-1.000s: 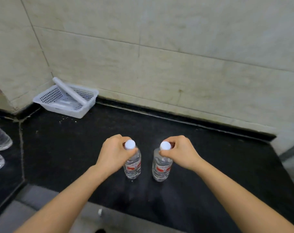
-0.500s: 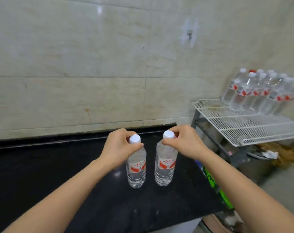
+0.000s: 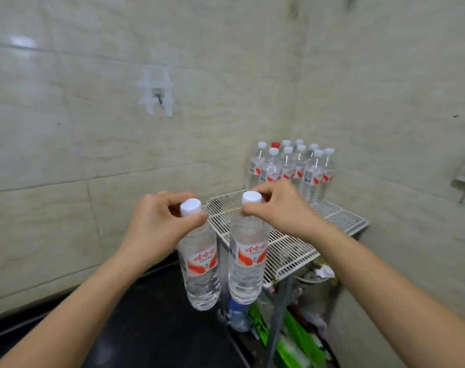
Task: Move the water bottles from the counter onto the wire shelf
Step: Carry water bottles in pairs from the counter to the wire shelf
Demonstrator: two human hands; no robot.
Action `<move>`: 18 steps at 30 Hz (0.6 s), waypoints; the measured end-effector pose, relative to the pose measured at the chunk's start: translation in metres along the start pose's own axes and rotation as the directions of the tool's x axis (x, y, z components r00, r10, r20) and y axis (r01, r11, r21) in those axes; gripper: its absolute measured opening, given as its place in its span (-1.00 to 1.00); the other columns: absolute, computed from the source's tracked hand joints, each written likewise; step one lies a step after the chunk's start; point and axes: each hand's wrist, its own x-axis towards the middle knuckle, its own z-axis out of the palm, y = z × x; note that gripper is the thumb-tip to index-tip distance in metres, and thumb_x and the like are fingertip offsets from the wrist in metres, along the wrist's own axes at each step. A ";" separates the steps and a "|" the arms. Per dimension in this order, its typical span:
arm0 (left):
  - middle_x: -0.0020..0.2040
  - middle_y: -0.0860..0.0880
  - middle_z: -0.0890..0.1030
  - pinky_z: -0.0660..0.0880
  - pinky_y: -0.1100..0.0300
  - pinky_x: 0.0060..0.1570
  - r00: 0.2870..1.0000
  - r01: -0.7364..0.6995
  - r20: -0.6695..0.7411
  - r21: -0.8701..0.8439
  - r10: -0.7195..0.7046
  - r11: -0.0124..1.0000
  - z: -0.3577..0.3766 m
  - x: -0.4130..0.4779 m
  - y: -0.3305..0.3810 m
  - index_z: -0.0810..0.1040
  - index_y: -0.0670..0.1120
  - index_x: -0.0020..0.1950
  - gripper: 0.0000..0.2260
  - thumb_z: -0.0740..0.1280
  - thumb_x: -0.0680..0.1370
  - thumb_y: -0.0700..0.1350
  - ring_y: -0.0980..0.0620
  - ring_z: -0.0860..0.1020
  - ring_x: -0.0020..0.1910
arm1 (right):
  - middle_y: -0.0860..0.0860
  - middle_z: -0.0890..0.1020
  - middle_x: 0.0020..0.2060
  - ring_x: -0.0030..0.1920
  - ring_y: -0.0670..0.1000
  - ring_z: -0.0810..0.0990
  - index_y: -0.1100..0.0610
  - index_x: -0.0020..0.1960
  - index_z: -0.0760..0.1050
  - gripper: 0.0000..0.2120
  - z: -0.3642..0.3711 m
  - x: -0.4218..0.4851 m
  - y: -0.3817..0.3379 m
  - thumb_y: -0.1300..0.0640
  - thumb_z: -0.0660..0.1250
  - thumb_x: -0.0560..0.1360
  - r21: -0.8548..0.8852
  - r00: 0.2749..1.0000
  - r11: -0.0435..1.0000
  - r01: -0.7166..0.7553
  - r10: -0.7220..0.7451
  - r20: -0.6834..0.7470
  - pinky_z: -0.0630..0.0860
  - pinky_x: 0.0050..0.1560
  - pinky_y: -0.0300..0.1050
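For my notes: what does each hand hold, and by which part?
Each holds one water bottle by its neck under the white cap: left hand the left bottle, right hand the right bottle.

We're in a plain tiled utility or kitchen corner: beige wall tiles, a black stone counter, a white wire shelf stocked with bottled water, clutter underneath.
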 end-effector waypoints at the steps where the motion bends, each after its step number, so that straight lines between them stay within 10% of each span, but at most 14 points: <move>1: -0.30 -0.19 0.61 0.54 -0.03 -0.24 1.000 -0.001 0.006 -0.012 0.001 1.000 0.010 0.013 0.004 0.58 -0.20 -0.22 -0.74 0.48 0.28 -0.03 0.10 0.45 -0.32 | 0.00 0.40 -0.49 -0.45 -0.11 0.30 0.31 -0.29 0.57 -0.74 -0.010 0.009 0.008 0.10 0.48 0.32 0.002 1.000 1.000 -0.003 0.003 -0.011 0.22 -0.38 -0.16; 6: -0.26 0.04 0.53 0.57 -0.11 -0.17 0.998 -0.057 0.026 -0.061 0.058 0.997 0.062 0.072 0.021 0.62 -0.08 -0.27 -0.90 0.52 0.33 -0.13 0.09 0.48 -0.29 | -0.10 0.34 -0.57 -0.50 -0.13 0.27 0.09 -0.48 0.44 -0.71 -0.055 0.050 0.043 0.12 0.48 0.33 -0.015 0.998 1.000 -0.013 0.012 -0.066 0.21 -0.43 -0.22; 18: -0.35 -0.21 0.57 0.46 -0.03 -0.34 0.994 -0.088 0.065 0.021 0.087 0.996 0.195 0.177 0.023 0.53 -0.19 -0.28 -0.76 0.44 0.38 -0.03 0.08 0.39 -0.38 | -0.01 0.29 -0.47 -0.44 -0.05 0.27 0.19 -0.37 0.38 -0.68 -0.139 0.161 0.145 0.07 0.45 0.37 -0.217 0.999 0.976 0.006 0.002 0.036 0.21 -0.38 -0.14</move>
